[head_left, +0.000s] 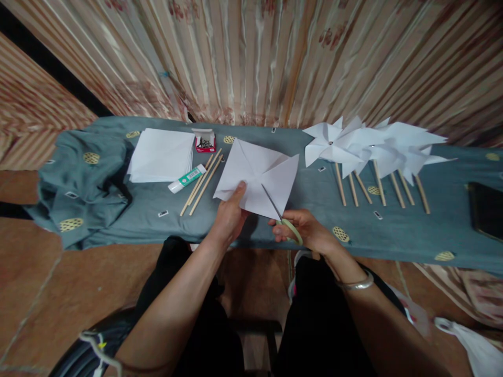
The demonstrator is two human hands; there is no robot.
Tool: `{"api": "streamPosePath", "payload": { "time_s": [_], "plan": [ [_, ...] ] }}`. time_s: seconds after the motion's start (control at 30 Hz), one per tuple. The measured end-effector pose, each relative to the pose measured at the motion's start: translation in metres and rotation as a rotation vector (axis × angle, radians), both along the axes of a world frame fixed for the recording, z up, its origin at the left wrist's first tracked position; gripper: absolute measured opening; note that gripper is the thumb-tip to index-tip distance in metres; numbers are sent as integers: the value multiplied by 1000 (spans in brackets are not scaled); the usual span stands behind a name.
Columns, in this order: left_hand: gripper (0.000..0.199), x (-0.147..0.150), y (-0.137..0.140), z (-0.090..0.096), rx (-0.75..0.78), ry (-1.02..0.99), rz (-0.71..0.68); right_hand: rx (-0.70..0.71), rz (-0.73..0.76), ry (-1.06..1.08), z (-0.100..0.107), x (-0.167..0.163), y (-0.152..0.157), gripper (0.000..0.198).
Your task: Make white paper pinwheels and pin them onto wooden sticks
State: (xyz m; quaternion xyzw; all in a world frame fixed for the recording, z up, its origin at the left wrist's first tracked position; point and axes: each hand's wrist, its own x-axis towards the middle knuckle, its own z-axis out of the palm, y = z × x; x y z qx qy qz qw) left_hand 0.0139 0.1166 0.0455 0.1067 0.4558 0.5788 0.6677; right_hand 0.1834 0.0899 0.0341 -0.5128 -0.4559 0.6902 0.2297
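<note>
A square sheet of white paper (251, 162) with diagonal creases is held up over the cloth-covered bench. My left hand (231, 212) grips its near edge, thumb on top and fingers underneath. Through the loops of a pair of scissors (290, 230) with pale green handles go the fingers of my right hand (302, 228). One blade lies over the paper, running from the near right corner toward the middle; the other blade is hidden beneath. Cuts show at the right corner, where the paper lifts a little.
To the left are a stack of white paper (161, 154), a glue stick (187, 178), a few wooden sticks (202, 183) and a red box of metal pins (205, 142). Several paper pinwheels (369, 146) lie to the right, near a black phone (486, 209). A curtain (243, 63) hangs behind.
</note>
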Motion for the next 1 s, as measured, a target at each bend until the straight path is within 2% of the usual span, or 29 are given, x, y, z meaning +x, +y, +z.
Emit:
{"api": "streamPosePath", "payload": {
  "time_s": [0.27,0.37,0.73,1.0],
  "plan": [
    [13,0,-1,-1,29,-8,-38,41,6,-5,-5,2,-1,50],
    [18,-1,-1,-1,26,-4,-37,37,-5,-13,-6,2,-1,51],
    [13,1,-1,1,5,-21,-24,44,-14,9,-5,1,0,47],
    [18,1,-2,-2,-2,-22,-26,40,-2,6,-7,1,0,39]
  ]
}}
